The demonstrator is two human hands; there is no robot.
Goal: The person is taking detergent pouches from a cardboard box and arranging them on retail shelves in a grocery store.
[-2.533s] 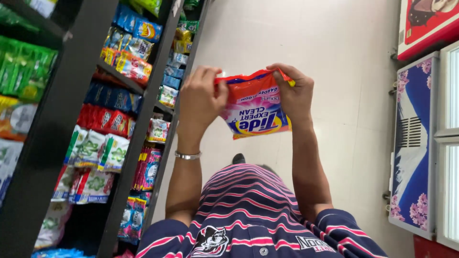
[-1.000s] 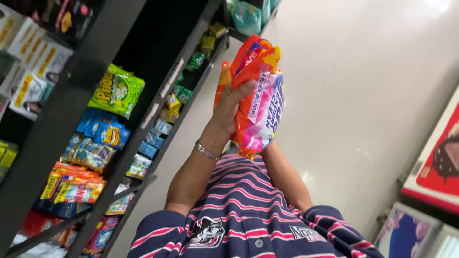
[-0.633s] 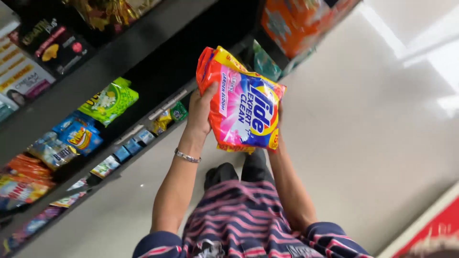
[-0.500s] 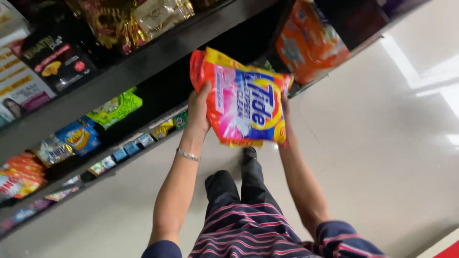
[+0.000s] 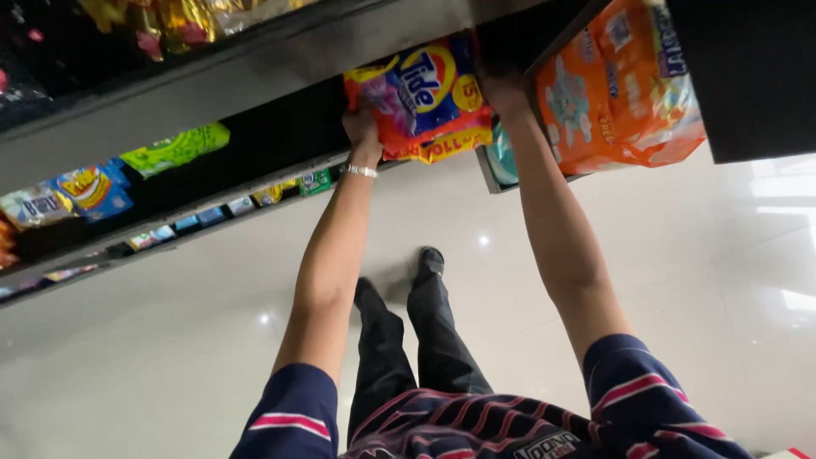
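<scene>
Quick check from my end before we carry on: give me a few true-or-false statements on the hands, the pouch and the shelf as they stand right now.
1. Both hands grip the pink and orange detergent pouch. True: left hand on its left edge, right hand on its right edge.
2. The pouch lies on the floor. False: it is held up at the dark shelf.
3. A bracelet sits on the left wrist. True.
4. The orange pack is left of the pouch. False: it is to its right.
</scene>
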